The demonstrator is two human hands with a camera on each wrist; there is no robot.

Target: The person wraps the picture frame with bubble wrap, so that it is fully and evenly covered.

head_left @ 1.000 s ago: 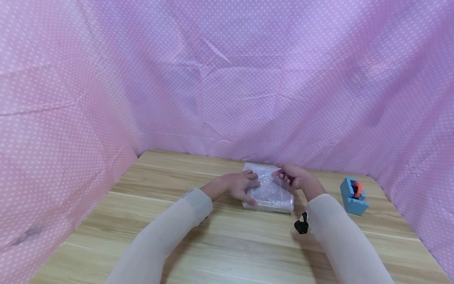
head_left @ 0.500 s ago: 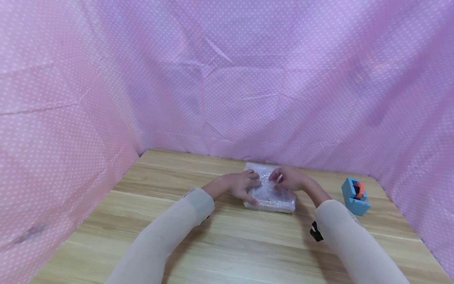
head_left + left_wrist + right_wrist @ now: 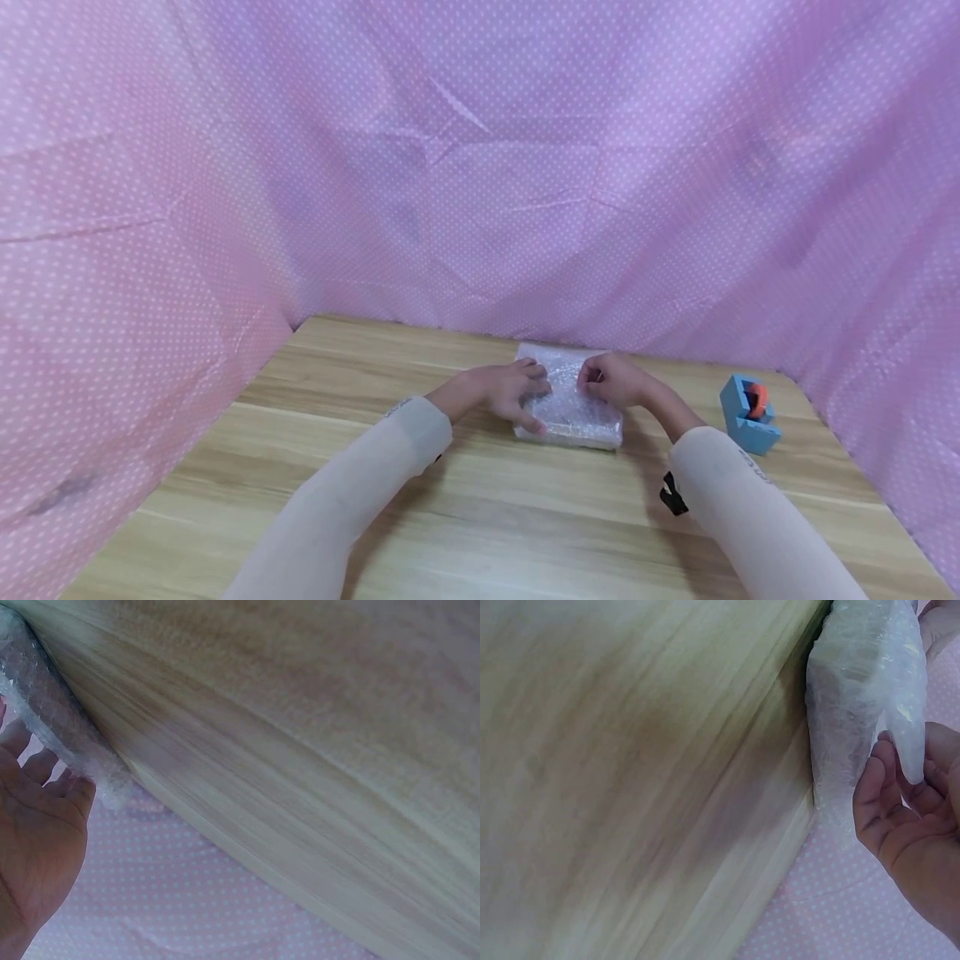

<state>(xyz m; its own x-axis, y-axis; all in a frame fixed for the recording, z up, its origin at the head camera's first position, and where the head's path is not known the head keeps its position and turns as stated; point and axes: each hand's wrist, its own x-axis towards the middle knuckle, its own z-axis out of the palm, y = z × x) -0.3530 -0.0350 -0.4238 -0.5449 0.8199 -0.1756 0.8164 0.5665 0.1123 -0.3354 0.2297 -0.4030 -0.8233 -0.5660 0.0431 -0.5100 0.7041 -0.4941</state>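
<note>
A flat, roughly rectangular package in clear bubble wrap (image 3: 577, 427) lies near the back of the table. My left hand (image 3: 513, 392) rests on its left side, fingers spread and thumb toward the near edge. On the right part of the package, my right hand (image 3: 617, 383) has its fingers curled and pinches a loose flap of the bubble wrap. The right wrist view shows that bubble wrap flap (image 3: 906, 724) standing away from the package between thumb and fingers. What is inside the wrap cannot be made out.
A blue tape dispenser (image 3: 752, 433) with an orange roll core (image 3: 759, 400) stands to the right on the wooden table (image 3: 480, 517). Pink dotted cloth (image 3: 480, 208) hangs behind the table and along both sides.
My right hand shifted over the package and turned, its forearm swinging right; its fingers have closed on the bubble wrap flap. My left hand stays put.
</note>
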